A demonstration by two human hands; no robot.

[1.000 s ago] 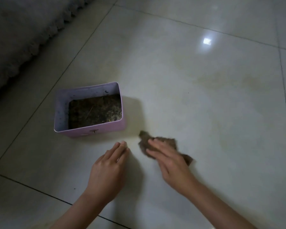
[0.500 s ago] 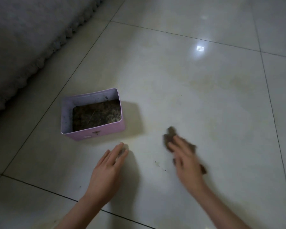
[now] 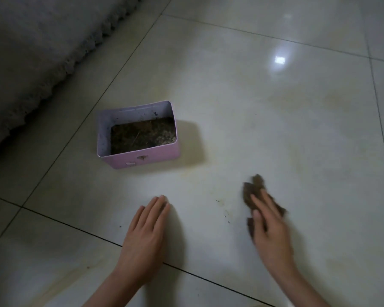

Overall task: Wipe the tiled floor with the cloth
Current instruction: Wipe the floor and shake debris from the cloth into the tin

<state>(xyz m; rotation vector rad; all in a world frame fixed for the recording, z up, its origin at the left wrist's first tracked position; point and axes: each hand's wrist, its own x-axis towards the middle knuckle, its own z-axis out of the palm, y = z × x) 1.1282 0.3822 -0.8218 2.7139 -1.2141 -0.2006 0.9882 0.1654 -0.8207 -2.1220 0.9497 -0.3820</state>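
Pink tin [image 3: 146,160] (dark dirt inside); bobble-edged grey rug [image 3: 31,52] upper left.

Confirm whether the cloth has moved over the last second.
Yes. The cloth under the right hand has slid right, farther from the pink box.

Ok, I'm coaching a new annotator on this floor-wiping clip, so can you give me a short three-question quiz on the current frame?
1. True or false: the left hand lies flat on the floor, holding nothing.
2. What does the right hand press against the floor with straight fingers? A) a brown cloth B) a sponge C) a brush
3. Fill in: the small dark specks lie between the two ____.

Key: 1 true; 2 A; 3 hands.
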